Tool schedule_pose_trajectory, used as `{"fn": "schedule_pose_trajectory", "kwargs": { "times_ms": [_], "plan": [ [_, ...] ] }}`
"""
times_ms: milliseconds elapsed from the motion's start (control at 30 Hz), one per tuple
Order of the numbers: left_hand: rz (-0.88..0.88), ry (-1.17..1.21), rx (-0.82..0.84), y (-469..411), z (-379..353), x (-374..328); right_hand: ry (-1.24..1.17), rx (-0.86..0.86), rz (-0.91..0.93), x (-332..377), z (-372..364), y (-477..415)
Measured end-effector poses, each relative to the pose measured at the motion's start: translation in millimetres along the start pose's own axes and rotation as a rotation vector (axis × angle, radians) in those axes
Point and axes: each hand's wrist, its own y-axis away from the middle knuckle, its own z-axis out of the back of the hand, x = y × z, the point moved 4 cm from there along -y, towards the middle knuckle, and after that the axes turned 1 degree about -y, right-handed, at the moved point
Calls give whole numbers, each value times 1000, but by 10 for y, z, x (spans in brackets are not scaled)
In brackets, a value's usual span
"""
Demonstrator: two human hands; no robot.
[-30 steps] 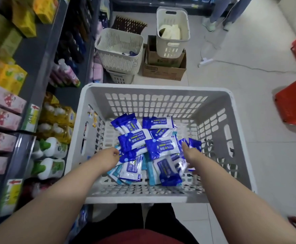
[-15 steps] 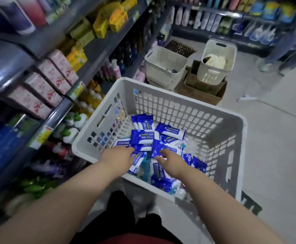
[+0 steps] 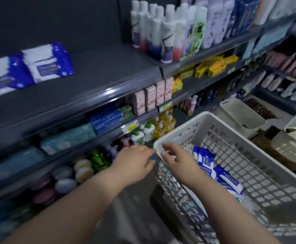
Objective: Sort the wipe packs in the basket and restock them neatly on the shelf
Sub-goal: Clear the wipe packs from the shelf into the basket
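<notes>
Between my left hand (image 3: 135, 162) and my right hand (image 3: 178, 162) rises the near corner of the white basket (image 3: 158, 147). The left hand sits just outside that corner, its fingers pointing at the rim. A scrap of blue shows under its fingertips, but through the blur I cannot tell whether it is grasping anything. The right hand reaches over the rim from the other side with its fingers loosely spread and released, holding nothing I can see.

Just beyond the right hand, inside the basket, the blue-and-white wipe packs (image 3: 214, 170) lie in a loose heap along the floor of the basket. Well above and to the left of the left hand runs the dark shelf (image 3: 99, 76), and two more shelved packs (image 3: 46, 62) lie flat side by side at its far left. Above both hands, further along, white bottles (image 3: 163, 32) stand in rows. Pink boxes (image 3: 150, 100) stand on the level below them.
</notes>
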Motion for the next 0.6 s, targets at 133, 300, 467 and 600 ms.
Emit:
{"fn": "schedule_pose_trajectory", "kwargs": {
  "times_ms": [133,300,467,600],
  "plan": [
    [103,-22,-108,504,381,710,46,31,157,806,-388,-98],
    [213,-19,-218,1468,743,1735,22,104,303,1851,-1220,-84],
    [355,-35,-359,2481,1019,2684,-4,191,460,2740,-2112,-45],
    [486,-43,-353,3133,1091,3170,-62,234,582,3330,-2619,13]
  ]
}}
